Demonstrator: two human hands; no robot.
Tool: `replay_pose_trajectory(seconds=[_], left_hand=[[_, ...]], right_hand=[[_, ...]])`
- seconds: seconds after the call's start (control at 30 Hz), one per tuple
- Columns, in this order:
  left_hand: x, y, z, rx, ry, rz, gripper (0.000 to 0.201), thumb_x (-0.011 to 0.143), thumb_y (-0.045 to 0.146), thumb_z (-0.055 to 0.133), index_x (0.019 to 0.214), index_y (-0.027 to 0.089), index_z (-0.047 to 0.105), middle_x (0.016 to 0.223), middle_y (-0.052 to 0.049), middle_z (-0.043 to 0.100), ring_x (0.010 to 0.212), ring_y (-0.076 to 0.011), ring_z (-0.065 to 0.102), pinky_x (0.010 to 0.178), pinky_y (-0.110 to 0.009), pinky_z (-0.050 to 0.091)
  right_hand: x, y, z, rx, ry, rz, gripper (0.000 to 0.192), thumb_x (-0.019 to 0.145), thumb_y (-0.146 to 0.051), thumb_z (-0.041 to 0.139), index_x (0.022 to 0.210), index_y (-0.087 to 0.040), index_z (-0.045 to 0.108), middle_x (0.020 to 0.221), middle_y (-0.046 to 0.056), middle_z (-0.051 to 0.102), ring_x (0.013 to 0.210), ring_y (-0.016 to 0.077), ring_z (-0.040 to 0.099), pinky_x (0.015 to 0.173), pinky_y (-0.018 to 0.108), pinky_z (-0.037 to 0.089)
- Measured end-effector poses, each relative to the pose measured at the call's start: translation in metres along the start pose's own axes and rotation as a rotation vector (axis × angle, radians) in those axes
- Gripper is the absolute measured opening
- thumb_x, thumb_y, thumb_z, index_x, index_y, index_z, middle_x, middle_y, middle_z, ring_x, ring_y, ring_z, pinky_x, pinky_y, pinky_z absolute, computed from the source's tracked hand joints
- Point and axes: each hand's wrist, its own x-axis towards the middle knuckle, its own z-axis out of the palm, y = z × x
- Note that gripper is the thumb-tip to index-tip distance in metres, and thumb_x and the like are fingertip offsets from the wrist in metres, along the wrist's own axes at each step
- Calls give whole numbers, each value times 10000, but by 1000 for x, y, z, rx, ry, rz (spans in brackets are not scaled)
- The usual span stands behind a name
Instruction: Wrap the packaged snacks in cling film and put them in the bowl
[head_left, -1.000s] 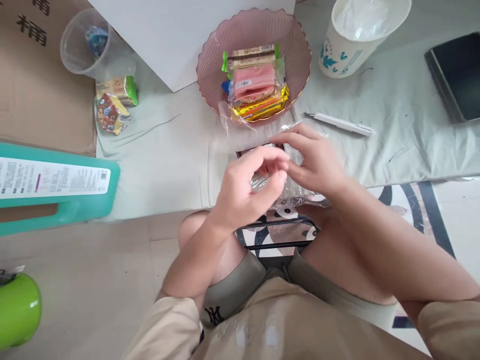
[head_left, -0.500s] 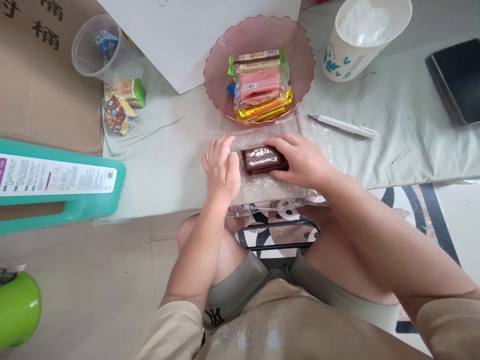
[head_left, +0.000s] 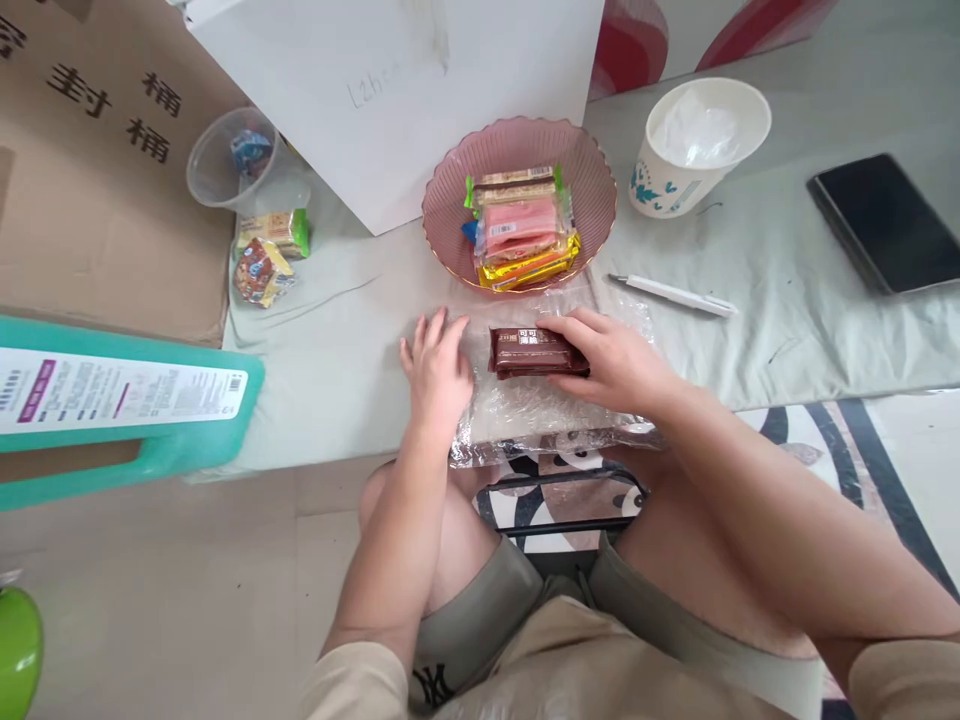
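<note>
A brown wrapped snack bar [head_left: 525, 352], perhaps more than one stacked, lies over a sheet of clear plastic film [head_left: 517, 415] on the cloth. From its right end my right hand [head_left: 611, 360] grips it, thumb on the near side and fingers on the far side. My left hand [head_left: 437, 370] rests to the left of the bar with fingers spread, on the film's left edge and the cloth, holding nothing. Just beyond both hands sits a pink fluted glass bowl [head_left: 450, 190] with several packaged snacks [head_left: 523, 225] in it.
To the right are a white pen [head_left: 675, 295], a paper cup [head_left: 667, 185] with plastic inside, and a black phone [head_left: 892, 225]. Leftward stand a clear plastic cup [head_left: 210, 175], wrapped snacks [head_left: 270, 235], a cardboard box [head_left: 97, 240] and a teal container [head_left: 187, 440]. A white box [head_left: 450, 80] stands behind.
The view has tilted up, so everything sits lower in the picture. The film over the bar's top has been laid aside, leaving its label plainer. The right hand keeps its grip.
</note>
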Motion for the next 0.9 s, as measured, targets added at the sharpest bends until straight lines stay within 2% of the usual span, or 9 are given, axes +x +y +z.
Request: replay_pose_trajectory(seconds=[0.23,0.3,0.47,0.63,0.77,0.9], left_hand=[[1,2,0,-4,0,-18,581,861,29,466,1325,299,690,1599,-81,545,1551,-364,419,1266,-723,240],[1,4,-1,5,-8,-15,580,860,34,467,1333,284,689,1598,-93,545,1547,-368,424,1265,-719,251],[2,4,-1,2,-6,-12,589,858,34,456,1338,278,694,1587,-94,556,1536,-369,437,1263,-727,258],[4,4,-1,-27,5,-9,583,855,35,466,1321,289,706,1575,-87,569,1528,-367,446,1266,-738,244],[4,9,-7,39,-63,-58,585,891,55,442,1375,285,676,1616,-71,525,1559,-326,408,1298,-681,231],[2,12,-12,95,-104,-67,600,912,66,422,1425,289,639,1640,-54,494,1574,-294,386,1313,-635,225]], right_hand=[[-4,0,-8,51,30,39,541,864,-307,626,1394,-212,573,1117,123,697,918,274,683,758,370,532],[-4,2,-8,5,32,28,531,872,-313,624,1391,-206,584,1120,127,710,923,282,689,775,383,529],[-4,4,-5,-209,15,-35,440,862,-297,654,1297,-228,659,1129,130,743,1052,340,680,943,478,476],[-3,4,-2,-256,-12,-5,442,848,-270,651,1289,-237,655,1214,133,738,1087,347,672,905,466,456],[-3,9,-6,-153,-26,-20,431,812,-251,663,1242,-226,675,1134,130,757,1068,356,690,893,473,483],[-7,15,-14,70,-11,-18,434,804,-244,652,1238,-236,658,1108,102,752,1018,310,708,868,432,539]])
